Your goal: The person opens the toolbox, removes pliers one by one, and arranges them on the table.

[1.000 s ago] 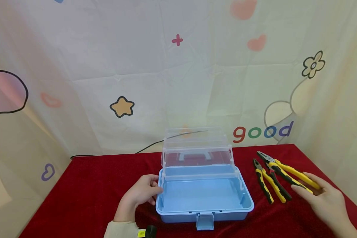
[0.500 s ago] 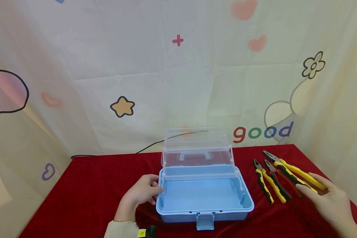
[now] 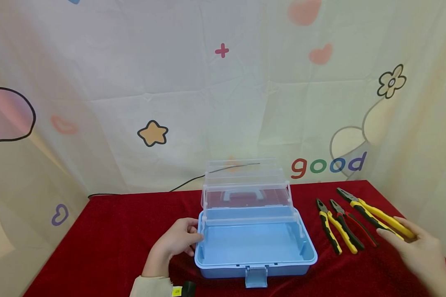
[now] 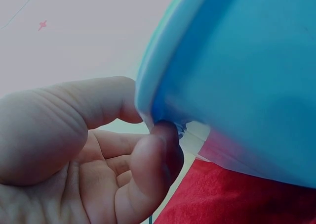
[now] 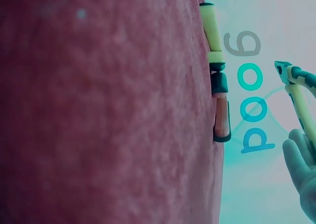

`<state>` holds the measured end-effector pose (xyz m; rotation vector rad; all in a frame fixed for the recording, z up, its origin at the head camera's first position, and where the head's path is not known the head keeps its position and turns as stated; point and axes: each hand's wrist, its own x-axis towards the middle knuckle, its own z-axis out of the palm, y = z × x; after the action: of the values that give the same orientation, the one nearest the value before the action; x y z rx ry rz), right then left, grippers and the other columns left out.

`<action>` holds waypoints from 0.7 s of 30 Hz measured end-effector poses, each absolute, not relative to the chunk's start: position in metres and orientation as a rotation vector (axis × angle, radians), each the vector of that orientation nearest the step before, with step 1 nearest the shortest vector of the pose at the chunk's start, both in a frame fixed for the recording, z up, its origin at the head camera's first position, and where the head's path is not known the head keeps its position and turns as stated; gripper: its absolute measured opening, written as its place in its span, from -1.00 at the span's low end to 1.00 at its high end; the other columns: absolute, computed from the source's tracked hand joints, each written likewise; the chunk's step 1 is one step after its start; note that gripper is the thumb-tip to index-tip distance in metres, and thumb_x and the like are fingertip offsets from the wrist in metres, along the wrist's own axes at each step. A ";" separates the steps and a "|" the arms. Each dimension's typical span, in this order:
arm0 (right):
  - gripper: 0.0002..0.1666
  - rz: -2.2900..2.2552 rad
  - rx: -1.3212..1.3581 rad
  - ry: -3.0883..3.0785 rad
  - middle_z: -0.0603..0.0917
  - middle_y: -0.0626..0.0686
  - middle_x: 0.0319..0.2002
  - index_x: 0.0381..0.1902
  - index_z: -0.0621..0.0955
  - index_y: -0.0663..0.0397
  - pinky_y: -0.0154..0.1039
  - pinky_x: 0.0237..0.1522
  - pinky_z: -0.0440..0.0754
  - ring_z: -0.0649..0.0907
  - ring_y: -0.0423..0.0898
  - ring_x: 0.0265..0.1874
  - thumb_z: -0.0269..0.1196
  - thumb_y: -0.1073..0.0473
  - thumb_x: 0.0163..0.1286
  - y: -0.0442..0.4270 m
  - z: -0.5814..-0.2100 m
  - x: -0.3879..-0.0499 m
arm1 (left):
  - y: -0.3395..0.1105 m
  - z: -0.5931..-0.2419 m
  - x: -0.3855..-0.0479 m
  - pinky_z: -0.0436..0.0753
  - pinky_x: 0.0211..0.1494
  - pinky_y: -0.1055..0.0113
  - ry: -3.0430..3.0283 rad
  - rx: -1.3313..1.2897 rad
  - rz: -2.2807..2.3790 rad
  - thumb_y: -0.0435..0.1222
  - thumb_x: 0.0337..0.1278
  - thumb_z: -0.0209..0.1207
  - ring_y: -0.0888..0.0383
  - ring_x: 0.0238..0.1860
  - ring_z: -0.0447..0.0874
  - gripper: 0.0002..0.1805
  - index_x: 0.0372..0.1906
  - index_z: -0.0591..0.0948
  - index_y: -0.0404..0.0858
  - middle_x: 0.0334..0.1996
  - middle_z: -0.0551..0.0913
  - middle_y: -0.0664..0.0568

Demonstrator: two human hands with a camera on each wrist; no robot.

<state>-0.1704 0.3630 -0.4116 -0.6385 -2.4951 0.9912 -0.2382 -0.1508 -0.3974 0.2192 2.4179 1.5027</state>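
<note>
A light blue toolbox [image 3: 253,244] sits in the middle of the table in the head view, its clear lid [image 3: 245,198] tipped back. My left hand [image 3: 176,238] pinches the box's left rim between thumb and fingers; the left wrist view shows this grip [image 4: 148,159] close up. At the right, my right hand [image 3: 418,251] holds yellow-and-black pliers [image 3: 356,203] by the handles, nose pointing away to the back left. In the right wrist view these pliers [image 5: 299,91] appear off the red cloth, with only part of the hand [image 5: 301,167] showing.
Yellow-and-black pliers [image 3: 323,211] and red-and-black pliers [image 3: 340,211] lie side by side between the toolbox and my right hand. The box's latch [image 3: 256,277] hangs down in front. A red cloth [image 3: 126,222] covers the table; a printed curtain [image 3: 208,103] stands behind.
My right hand has moved right with the pliers it holds, leaving the red-and-black pliers fully uncovered. My left hand and the toolbox stay put.
</note>
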 end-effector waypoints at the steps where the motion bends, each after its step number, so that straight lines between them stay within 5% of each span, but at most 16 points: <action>1: -0.11 0.993 -0.648 -2.498 0.48 0.36 0.01 0.30 0.36 0.22 -0.44 -0.60 0.36 0.32 -0.27 -0.42 0.29 -0.21 0.18 0.364 -0.412 -0.171 | -0.151 -0.397 -0.238 0.68 -0.51 0.28 2.418 0.219 1.503 -0.37 0.05 0.22 0.12 -0.62 0.56 -0.42 0.20 0.39 -0.49 -0.48 0.56 -0.09; 21: -0.08 0.982 -0.698 -2.511 0.42 0.36 0.04 0.30 0.34 0.25 -0.40 -0.62 0.36 0.30 0.04 -0.26 0.23 -0.28 0.19 0.384 -0.420 -0.178 | -0.151 -0.398 -0.238 0.68 -0.50 0.27 2.423 0.216 1.497 -0.37 0.05 0.22 0.12 -0.60 0.56 -0.42 0.21 0.39 -0.47 -0.48 0.55 -0.08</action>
<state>-0.1783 0.3838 -0.4198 -0.6979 -2.5114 0.9816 -0.2377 -0.1506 -0.3979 0.2164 2.4235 1.4974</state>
